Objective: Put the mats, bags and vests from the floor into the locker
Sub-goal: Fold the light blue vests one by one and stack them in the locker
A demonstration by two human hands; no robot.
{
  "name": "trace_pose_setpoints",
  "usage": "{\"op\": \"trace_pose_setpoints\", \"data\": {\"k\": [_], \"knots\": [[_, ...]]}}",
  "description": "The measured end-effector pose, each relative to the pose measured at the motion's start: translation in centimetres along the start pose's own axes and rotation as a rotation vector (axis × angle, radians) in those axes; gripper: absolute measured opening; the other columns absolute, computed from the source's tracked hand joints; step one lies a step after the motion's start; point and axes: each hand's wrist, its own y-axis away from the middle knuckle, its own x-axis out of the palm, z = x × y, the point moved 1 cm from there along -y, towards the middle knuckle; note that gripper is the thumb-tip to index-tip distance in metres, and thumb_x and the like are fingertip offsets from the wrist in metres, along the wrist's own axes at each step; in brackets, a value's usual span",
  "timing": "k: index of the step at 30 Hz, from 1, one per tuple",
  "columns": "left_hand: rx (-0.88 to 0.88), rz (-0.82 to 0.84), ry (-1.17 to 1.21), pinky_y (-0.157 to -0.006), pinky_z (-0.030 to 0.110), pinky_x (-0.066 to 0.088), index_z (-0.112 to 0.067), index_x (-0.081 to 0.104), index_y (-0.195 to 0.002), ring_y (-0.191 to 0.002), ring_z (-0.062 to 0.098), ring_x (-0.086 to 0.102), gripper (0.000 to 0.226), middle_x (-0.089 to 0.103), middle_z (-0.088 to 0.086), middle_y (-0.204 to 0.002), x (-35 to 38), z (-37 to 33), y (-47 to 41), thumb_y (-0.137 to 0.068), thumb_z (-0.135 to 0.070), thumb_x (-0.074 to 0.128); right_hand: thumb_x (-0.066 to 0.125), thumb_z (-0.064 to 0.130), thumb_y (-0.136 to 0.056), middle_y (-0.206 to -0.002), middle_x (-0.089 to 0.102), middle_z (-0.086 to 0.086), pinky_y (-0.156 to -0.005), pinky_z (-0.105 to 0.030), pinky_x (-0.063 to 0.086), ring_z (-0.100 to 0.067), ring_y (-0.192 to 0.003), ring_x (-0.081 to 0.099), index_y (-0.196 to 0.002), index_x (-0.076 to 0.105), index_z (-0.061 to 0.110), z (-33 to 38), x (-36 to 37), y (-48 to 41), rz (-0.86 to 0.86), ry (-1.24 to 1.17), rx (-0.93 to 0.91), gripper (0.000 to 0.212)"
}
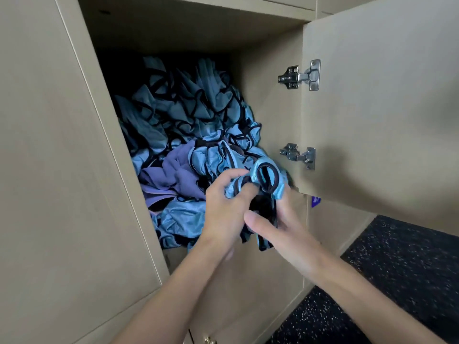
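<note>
The open locker (pixel 268 112) is stuffed with a crumpled heap of light blue vests with black trim (pixel 188 112), plus a purple one (pixel 171 177) low in the heap. At the locker's front right edge both hands hold one bunched blue vest (pixel 267 175). My left hand (pixel 223 207) grips its folds from the left with curled fingers. My right hand (pixel 278 227) holds it from below and the right, thumb across the dark trim. Part of this vest hangs down over the locker's front lip.
The locker door (pixel 382 103) stands swung open on the right, with two metal hinges (pixel 301 75). A closed beige door (pixel 49 170) is on the left. Dark speckled floor (pixel 387 281) lies at the lower right. A lower door's small knob (pixel 208 340) shows at the bottom edge.
</note>
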Motion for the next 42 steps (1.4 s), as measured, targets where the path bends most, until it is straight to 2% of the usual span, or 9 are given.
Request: {"op": "trace_pose_setpoints", "data": {"k": [3,6,9,15,17,19,23,35,42], "knots": [[-0.213,0.122,0.302,-0.102,0.046,0.050,-0.013,0.064,-0.121,-0.112,0.029,0.066,0.035,0.070,0.013,-0.118,-0.9,-0.3,-1.0,-0.088,-0.021,0.056,0.076,0.038,-0.072,-0.150,0.015,0.025,-0.108,-0.014,0.035,0.012,-0.140,0.023,-0.145,0.001,0.059,-1.2,0.6,-2.2,0.061,0.088,-0.029,0.107],[-0.167,0.186,0.366,-0.108,0.041,0.044,-0.013,0.060,-0.131,-0.119,0.019,0.063,0.038,0.068,0.005,-0.126,-1.3,-1.1,-1.8,-0.100,-0.027,0.044,0.080,0.034,-0.069,-0.143,0.037,0.013,-0.109,-0.026,0.040,0.003,-0.132,0.042,-0.138,0.023,0.061,-1.9,0.9,-4.8,-0.062,0.124,-0.096,0.093],[-0.106,0.130,0.312,-0.112,0.037,0.040,-0.017,0.057,-0.136,-0.123,0.012,0.060,0.042,0.066,-0.001,-0.131,-1.7,-0.3,-3.2,-0.106,-0.034,0.033,0.083,0.012,-0.071,-0.130,0.058,0.003,-0.100,-0.023,0.047,-0.002,-0.117,0.058,-0.131,0.048,0.038,-2.6,1.2,-7.9,-0.176,0.134,-0.148,0.074],[-0.051,-0.270,-0.291,-0.114,0.050,0.032,-0.056,0.037,-0.126,-0.127,0.016,0.049,0.044,0.055,-0.035,-0.120,-4.4,3.1,-4.7,-0.082,-0.056,0.033,0.082,0.011,-0.072,-0.128,0.053,0.006,-0.101,-0.023,0.045,-0.002,-0.118,0.054,-0.118,0.042,0.052,-2.0,2.1,-14.8,-0.211,0.188,-0.288,0.073],[-0.113,-0.351,-0.488,-0.110,0.059,0.035,-0.057,0.036,-0.123,-0.124,0.031,0.052,0.047,0.060,-0.020,-0.123,-5.7,4.3,-5.0,-0.077,-0.054,0.042,0.080,0.013,-0.077,-0.129,0.046,0.009,-0.094,-0.005,0.039,0.014,-0.113,0.047,-0.119,0.034,0.054,-1.0,3.3,-17.5,-0.172,0.169,-0.358,0.075],[-0.210,-0.415,-0.634,-0.116,0.053,0.027,-0.045,0.041,-0.133,-0.130,0.024,0.043,0.054,0.056,-0.011,-0.135,-6.6,4.9,-5.4,-0.081,-0.046,0.056,0.079,0.026,-0.081,-0.139,0.036,0.006,-0.100,-0.004,0.029,0.019,-0.119,0.035,-0.130,0.023,0.052,-1.2,4.8,-20.4,0.013,0.325,-0.351,0.079],[-0.276,-0.441,-0.709,-0.119,0.043,0.024,-0.037,0.039,-0.145,-0.144,0.019,0.022,0.075,0.043,-0.005,-0.147,-7.4,6.2,-4.9,-0.079,-0.046,0.072,0.059,0.069,-0.080,-0.164,0.003,0.007,-0.117,-0.059,0.003,-0.027,-0.151,-0.004,-0.152,0.006,0.045,-4.7,5.5,-23.9,0.501,1.193,-0.260,0.093],[-0.200,-0.356,-0.878,-0.117,0.027,0.021,-0.041,0.028,-0.148,-0.143,0.010,0.022,0.085,0.031,-0.022,-0.153,-8.0,8.3,-4.4,-0.077,-0.054,0.073,0.050,0.074,-0.081,-0.164,0.007,0.004,-0.117,-0.057,-0.005,-0.015,-0.151,0.002,-0.154,0.010,0.040,-5.7,8.4,-24.7,0.618,1.187,-0.371,0.090],[-0.181,-0.335,-0.875,-0.120,0.035,0.021,-0.039,0.032,-0.146,-0.145,0.012,0.020,0.078,0.034,-0.023,-0.149,-7.9,7.6,-4.0,-0.080,-0.053,0.071,0.059,0.069,-0.080,-0.164,0.008,0.001,-0.117,-0.057,-0.006,-0.017,-0.151,-0.001,-0.153,0.011,0.040,-4.4,7.2,-23.4,0.585,1.116,-0.361,0.092]]}}
